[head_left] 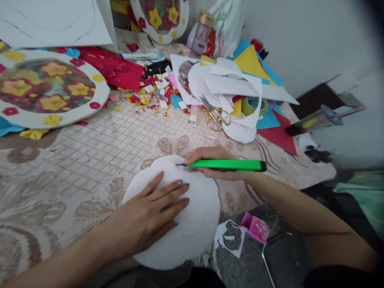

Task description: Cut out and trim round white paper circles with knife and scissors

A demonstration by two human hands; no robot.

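A round white board (198, 224) with a wavy edge lies at the table's front edge and partly overhangs it. My left hand (156, 212) rests flat on it with the fingers spread. Gripped in my right hand (216, 156) is a green utility knife (228, 164). Its blade points left and sits at the upper part of the board, near a faint curved line. Whether the tip cuts into the surface cannot be made out. The palm side of my right hand is partly hidden behind the knife.
Gold-handled scissors (216, 119) lie by white offcuts (237, 84) and coloured paper scraps. A flower-decorated oval frame (102, 94) is at left, another (181, 20) behind. A bottle (203, 34) stands at the back. On the floor are a pink box (259, 229) and paper cut-outs.
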